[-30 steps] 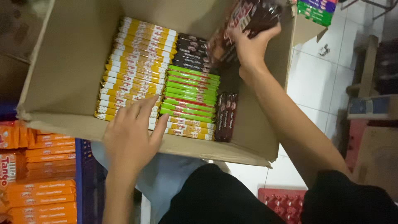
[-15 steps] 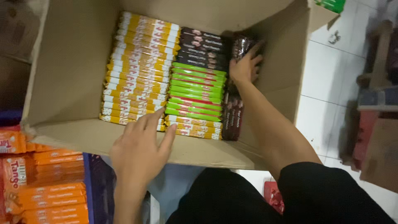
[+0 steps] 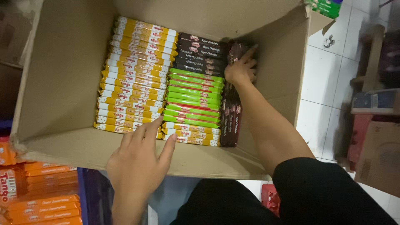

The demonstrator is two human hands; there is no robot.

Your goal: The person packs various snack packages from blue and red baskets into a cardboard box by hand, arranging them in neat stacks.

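Observation:
A large open cardboard box point(image 3: 62, 75) holds rows of flat snack packs: yellow ones point(image 3: 133, 75) on the left, dark brown ones point(image 3: 202, 54) at the far middle, green ones point(image 3: 193, 98) below them. A column of dark brown packs point(image 3: 230, 125) stands along the right wall. My right hand point(image 3: 241, 68) is deep in the box, pressing a dark brown pack point(image 3: 237, 50) down at the far end of that column. My left hand point(image 3: 139, 162) rests with spread fingers on the box's near wall, fingertips touching the nearest yellow packs.
Stacks of orange snack packs point(image 3: 41, 191) lie at the lower left beside the box. A green pack point(image 3: 325, 6) pokes in at the top right. Cardboard boxes point(image 3: 379, 154) and red crates stand on the white tiled floor point(image 3: 321, 83) to the right.
My right hand came down from above the box's rim with dark brown packs and pushed them into the right-hand column. My left hand stayed on the near wall.

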